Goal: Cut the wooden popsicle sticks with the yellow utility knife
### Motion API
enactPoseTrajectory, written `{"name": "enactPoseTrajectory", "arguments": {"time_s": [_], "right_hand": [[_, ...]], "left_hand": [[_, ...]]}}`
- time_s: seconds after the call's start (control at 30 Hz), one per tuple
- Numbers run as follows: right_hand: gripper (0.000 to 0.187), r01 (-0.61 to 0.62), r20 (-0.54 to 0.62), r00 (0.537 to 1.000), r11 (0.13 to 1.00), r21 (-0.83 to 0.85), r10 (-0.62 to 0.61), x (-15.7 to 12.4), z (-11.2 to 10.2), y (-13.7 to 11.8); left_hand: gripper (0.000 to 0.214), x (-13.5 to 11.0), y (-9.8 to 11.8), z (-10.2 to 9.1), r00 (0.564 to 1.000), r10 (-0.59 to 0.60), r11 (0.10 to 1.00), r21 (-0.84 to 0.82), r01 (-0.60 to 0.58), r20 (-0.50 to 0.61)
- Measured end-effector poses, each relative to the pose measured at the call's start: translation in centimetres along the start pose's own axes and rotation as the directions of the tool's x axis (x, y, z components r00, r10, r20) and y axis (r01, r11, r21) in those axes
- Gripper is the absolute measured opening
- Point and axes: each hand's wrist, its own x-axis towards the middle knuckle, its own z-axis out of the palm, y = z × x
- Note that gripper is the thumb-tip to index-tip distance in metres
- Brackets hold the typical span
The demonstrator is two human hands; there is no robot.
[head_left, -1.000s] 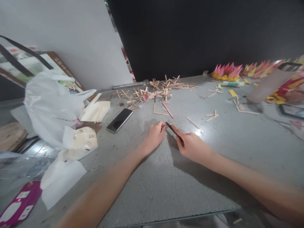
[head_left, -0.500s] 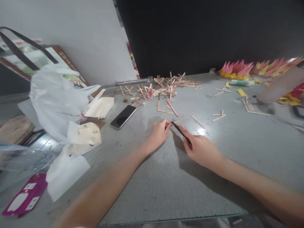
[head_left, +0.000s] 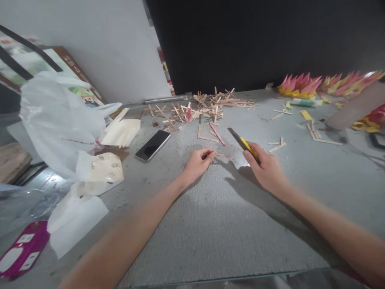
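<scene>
My right hand (head_left: pixel 266 166) is wrapped around a yellow-and-black utility knife (head_left: pixel 244 143), its dark blade raised and pointing away to the upper left. My left hand (head_left: pixel 199 163) is closed in a pinch low over the table, with the tip of a small wooden stick (head_left: pixel 220 155) showing past the fingertips. Knife and stick are apart. Just beyond the hands lie a pink patterned pen-like stick (head_left: pixel 217 134) and two flat wooden sticks (head_left: pixel 207 139) set in an L shape.
A pile of wooden sticks (head_left: pixel 215 105) spreads along the back of the grey table (head_left: pixel 180 241). To the left are a smartphone (head_left: pixel 153 145), a white plastic bag (head_left: pixel 60 124) and a purple power strip (head_left: pixel 25 249). Pink-and-yellow paper decorations (head_left: pixel 299 85) stand at the back right.
My right hand has drawn the knife away from the stick, up and to the right, turning its yellow side into view. My left hand keeps its pinch in nearly the same place.
</scene>
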Motion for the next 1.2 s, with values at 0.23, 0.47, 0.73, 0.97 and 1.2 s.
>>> {"name": "enactPoseTrajectory", "arguments": {"time_s": [0.23,0.47,0.73,0.97,1.2], "right_hand": [[0.044,0.119,0.036,0.992,0.991,0.065,-0.121,1.1,0.0,1.2],[0.048,0.138,0.098,0.984,0.987,0.082,-0.146,0.4,0.8,0.8],[0.048,0.256,0.128,0.954,0.959,0.124,-0.271,-0.2,0.6,0.7],[0.042,0.239,0.050,0.969,0.968,0.080,-0.243,0.7,0.0,1.9],[0.039,0.308,0.168,0.937,0.951,0.020,-0.307,1.5,-0.8,2.2]], "left_hand": [[0.044,0.2,-0.6,-0.4,0.997,-0.075,0.942,-0.328,0.068,-0.009],[0.048,-0.2,0.1,-0.3,0.997,-0.022,0.926,-0.377,-0.007,-0.073],[0.038,-0.5,0.0,-0.3,0.993,0.011,0.969,-0.245,-0.039,-0.115],[0.017,-0.5,0.1,-0.2,0.993,0.117,0.981,0.158,-0.112,-0.027],[0.022,-0.2,-0.2,-0.4,0.996,0.024,0.993,-0.113,-0.034,-0.089]]}}
